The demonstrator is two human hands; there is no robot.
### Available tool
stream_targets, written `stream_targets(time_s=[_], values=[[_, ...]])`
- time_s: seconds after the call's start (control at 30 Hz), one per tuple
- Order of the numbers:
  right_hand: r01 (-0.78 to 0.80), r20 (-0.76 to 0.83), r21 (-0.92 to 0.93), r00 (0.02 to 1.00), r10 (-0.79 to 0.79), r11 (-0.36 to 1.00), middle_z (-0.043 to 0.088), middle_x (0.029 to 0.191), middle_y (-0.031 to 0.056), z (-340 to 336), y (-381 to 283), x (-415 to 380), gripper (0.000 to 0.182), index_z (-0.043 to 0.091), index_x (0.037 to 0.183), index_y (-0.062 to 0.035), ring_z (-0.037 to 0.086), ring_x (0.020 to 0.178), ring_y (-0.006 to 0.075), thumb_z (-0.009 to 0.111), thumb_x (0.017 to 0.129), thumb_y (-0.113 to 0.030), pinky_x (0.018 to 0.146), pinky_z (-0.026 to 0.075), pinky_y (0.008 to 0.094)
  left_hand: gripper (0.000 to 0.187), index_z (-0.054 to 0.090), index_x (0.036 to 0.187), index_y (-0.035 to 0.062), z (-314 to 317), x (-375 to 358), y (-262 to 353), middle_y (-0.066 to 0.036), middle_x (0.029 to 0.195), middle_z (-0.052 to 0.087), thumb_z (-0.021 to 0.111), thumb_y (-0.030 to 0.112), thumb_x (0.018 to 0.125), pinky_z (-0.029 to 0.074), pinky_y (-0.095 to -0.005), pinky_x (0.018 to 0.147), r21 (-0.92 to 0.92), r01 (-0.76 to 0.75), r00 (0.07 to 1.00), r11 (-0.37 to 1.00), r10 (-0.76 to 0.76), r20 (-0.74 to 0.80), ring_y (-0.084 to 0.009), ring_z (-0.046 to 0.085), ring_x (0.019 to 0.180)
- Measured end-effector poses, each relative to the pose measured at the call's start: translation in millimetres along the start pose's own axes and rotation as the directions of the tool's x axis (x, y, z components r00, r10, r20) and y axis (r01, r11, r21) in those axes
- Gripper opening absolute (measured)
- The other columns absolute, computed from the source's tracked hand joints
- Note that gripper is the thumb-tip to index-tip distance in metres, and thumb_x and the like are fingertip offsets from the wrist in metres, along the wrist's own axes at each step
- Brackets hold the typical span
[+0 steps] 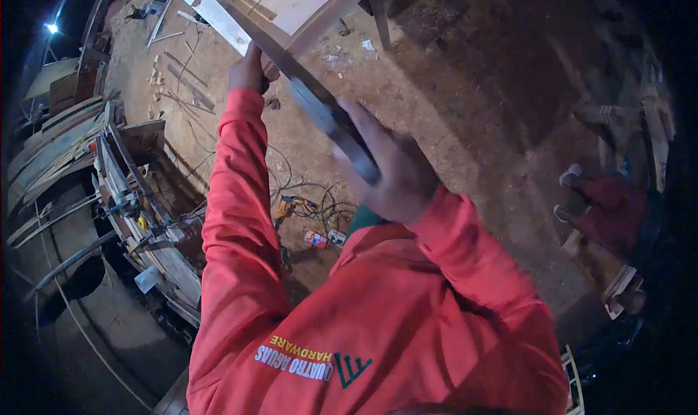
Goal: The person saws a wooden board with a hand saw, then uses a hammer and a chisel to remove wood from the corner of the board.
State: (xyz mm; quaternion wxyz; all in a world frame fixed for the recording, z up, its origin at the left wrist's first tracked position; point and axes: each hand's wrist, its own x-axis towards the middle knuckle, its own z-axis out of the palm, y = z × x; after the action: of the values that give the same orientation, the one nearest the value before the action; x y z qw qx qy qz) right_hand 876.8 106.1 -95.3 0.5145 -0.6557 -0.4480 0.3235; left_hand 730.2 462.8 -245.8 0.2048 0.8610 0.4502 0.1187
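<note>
A long handsaw [258, 41] has a grey-brown blade and a blue-grey and black handle within the right hand's fingers [366, 129]. Just beyond the left hand's fingers [256, 57], a flat strip [225, 24] gleams near-white. Behind both, the plain coral-red fabric sweatshirt [436, 313] bears white and yellow lettering [297, 358] beside a dark green angular emblem [352, 370].
</note>
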Motion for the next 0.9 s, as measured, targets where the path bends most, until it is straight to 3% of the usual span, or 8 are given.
stream_targets(time_s=[0.1, 0.27, 0.37, 0.47, 0.57, 0.7, 0.8, 0.9], values=[[-0.043, -0.004, -0.038, 0.999, 0.043, 0.998, 0.070, 0.100, 0.0271, 0.1, -6.8, 0.5, 0.059, 0.046, 0.146, 0.0025, 0.073, 0.087, 0.0429, 0.068, 0.091, -0.004, 0.075, 0.057, 0.0439, 0.041, 0.067, 0.125, 0.0188, 15.0, 8.2, -23.2, -0.016, 0.085, 0.073, 0.074, 0.041, 0.091, 0.054, -0.0404, 0.048, 0.001, -0.057, 0.997, 0.998, 0.057, -0.044, -0.0281, 0.073, 0.065], [0.000, -0.027, -0.084, 1.000, -0.003, 0.996, 0.063, 0.121, 0.0325, -32.1, -11.9, -98.7, 0.063, 0.040, 0.150, -0.0002, 0.067, 0.104, 0.0498, 0.066, 0.093, -0.010, 0.083, 0.056, 0.0493, 0.063, 0.069, 0.112, -0.0071, -35.3, -21.2, 92.5, -0.016, 0.085, 0.074, 0.072, 0.052, 0.090, 0.054, -0.0380, 0.048, -0.595, 0.558, 0.805, 0.578, -0.552, 0.219, -0.0250, 0.069, 0.056], [-0.010, -0.012, -0.077, 1.000, 0.009, 0.997, 0.064, 0.120, 0.0327, -35.6, -16.0, -101.0, 0.064, 0.039, 0.151, -0.0003, 0.067, 0.103, 0.0493, 0.065, 0.093, -0.011, 0.083, 0.056, 0.0500, 0.071, 0.068, 0.106, -0.0136, -36.7, -17.5, 89.1, -0.016, 0.084, 0.074, 0.070, 0.056, 0.090, 0.054, -0.0374, 0.049, -0.520, 0.470, 0.876, 0.713, -0.449, 0.176, -0.0247, 0.068, 0.055], [-0.013, -0.031, -0.023, 0.999, 0.012, 1.000, 0.069, 0.104, 0.0280, -17.8, -6.9, -39.4, 0.058, 0.045, 0.145, 0.0026, 0.074, 0.092, 0.0413, 0.066, 0.091, -0.003, 0.075, 0.058, 0.0437, 0.069, 0.068, 0.110, -0.0115, -28.3, -14.2, 71.7, -0.015, 0.083, 0.073, 0.070, 0.055, 0.090, 0.056, -0.0382, 0.051, -0.514, 0.454, 0.887, 0.727, -0.425, 0.182, -0.0263, 0.070, 0.060], [-0.122, 0.068, 0.037, 0.990, 0.119, 0.992, 0.069, 0.102, 0.0274, -2.1, -12.8, 19.6, 0.058, 0.046, 0.145, 0.0013, 0.074, 0.092, 0.0392, 0.066, 0.091, -0.003, 0.074, 0.057, 0.0429, 0.060, 0.069, 0.116, -0.0025, -6.8, -9.3, 46.6, -0.015, 0.085, 0.073, 0.068, 0.053, 0.092, 0.056, -0.0389, 0.053, -0.742, 0.446, 0.846, 0.501, -0.507, 0.166, -0.0266, 0.071, 0.064], [-0.067, 0.010, 0.006, 0.998, 0.067, 0.998, 0.068, 0.111, 0.0300, -5.3, -1.5, -22.5, 0.062, 0.043, 0.147, 0.0005, 0.070, 0.096, 0.0452, 0.067, 0.092, -0.012, 0.078, 0.056, 0.0496, 0.042, 0.069, 0.123, 0.0134, 7.9, -2.5, -12.2, -0.017, 0.089, 0.072, 0.063, 0.046, 0.098, 0.056, -0.0393, 0.054, -0.052, -0.096, 0.994, 0.994, 0.094, -0.047, -0.0264, 0.072, 0.067], [0.011, -0.020, -0.203, 1.000, -0.015, 0.979, 0.065, 0.122, 0.0326, -32.2, -3.4, -102.4, 0.065, 0.041, 0.149, -0.0001, 0.068, 0.101, 0.0477, 0.068, 0.092, -0.016, 0.081, 0.056, 0.0520, 0.037, 0.069, 0.124, 0.0153, -29.1, -18.3, 82.0, -0.017, 0.091, 0.072, 0.061, 0.043, 0.101, 0.056, -0.0383, 0.053, -0.336, 0.323, 0.945, 0.885, -0.317, 0.076, -0.0256, 0.072, 0.066], [0.009, -0.016, -0.178, 1.000, -0.012, 0.984, 0.067, 0.117, 0.0313, -34.8, -9.7, -103.9, 0.065, 0.040, 0.150, -0.0004, 0.071, 0.097, 0.0456, 0.068, 0.093, -0.015, 0.080, 0.057, 0.0514, 0.038, 0.069, 0.123, 0.0142, -28.7, -16.4, 73.5, -0.016, 0.089, 0.072, 0.059, 0.043, 0.101, 0.055, -0.0363, 0.052, -0.363, 0.399, 0.917, 0.842, -0.370, 0.151, -0.0247, 0.072, 0.063]])
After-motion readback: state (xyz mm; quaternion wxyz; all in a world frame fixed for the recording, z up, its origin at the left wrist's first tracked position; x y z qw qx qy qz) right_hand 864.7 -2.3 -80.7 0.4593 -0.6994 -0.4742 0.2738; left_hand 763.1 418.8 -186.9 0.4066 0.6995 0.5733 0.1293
